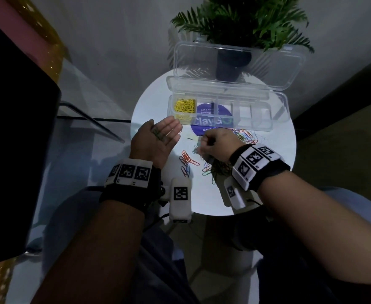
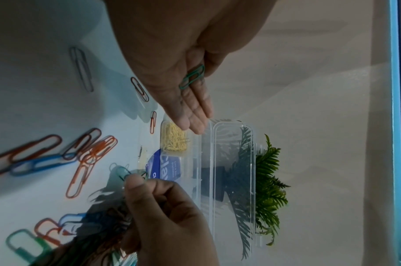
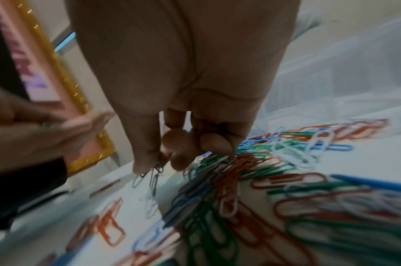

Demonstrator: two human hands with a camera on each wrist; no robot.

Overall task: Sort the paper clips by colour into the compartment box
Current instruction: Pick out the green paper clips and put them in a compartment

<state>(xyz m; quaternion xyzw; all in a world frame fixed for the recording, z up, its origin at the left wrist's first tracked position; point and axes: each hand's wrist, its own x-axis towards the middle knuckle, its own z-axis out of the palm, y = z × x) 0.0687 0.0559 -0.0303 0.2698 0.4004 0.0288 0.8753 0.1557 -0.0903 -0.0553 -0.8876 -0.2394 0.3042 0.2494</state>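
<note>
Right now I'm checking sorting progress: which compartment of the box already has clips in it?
Only the leftmost compartment of the compartment box, nearest the left hand, holds clips: a heap of yellow paper clips. The others look empty.

A green fern-like plant [image 1: 243, 20] in a dark pot [image 1: 230, 64] stands behind a round white table [image 1: 276, 150].

- Both forearms are bare, with no sleeves in view.
- The left wrist band [image 1: 129, 183] is black, with white blocks printed with black-and-white square markers.
- A white marker-tagged camera housing [image 1: 180, 199] sits beside it, with a thin black cable.
- The right wrist band [image 1: 261, 170] is the same: black strap, white marker blocks, white housing [image 1: 235, 194].
- Dark trousers cover the lap.
</note>
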